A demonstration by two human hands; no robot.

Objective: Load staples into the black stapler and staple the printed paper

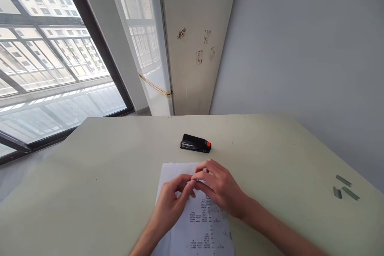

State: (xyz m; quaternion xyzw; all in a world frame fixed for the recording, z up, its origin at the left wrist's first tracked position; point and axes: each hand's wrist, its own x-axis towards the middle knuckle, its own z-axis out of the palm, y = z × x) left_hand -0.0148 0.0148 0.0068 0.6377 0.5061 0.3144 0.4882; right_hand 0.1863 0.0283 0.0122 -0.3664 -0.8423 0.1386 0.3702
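A white printed sheet of paper (198, 224) lies on the pale table (105, 176) in front of me. My left hand (172, 204) and my right hand (220, 188) meet above the upper part of the sheet. Their fingertips are pinched together on a small thin object that I cannot make out. A black stapler (195, 144) with an orange end lies flat just beyond the paper, apart from both hands.
Three grey strips of staples (343, 188) lie near the table's right edge. Behind the table stand a worn cream cabinet (195, 48) and a grey wall (300, 48). A large window (45, 60) fills the left side.
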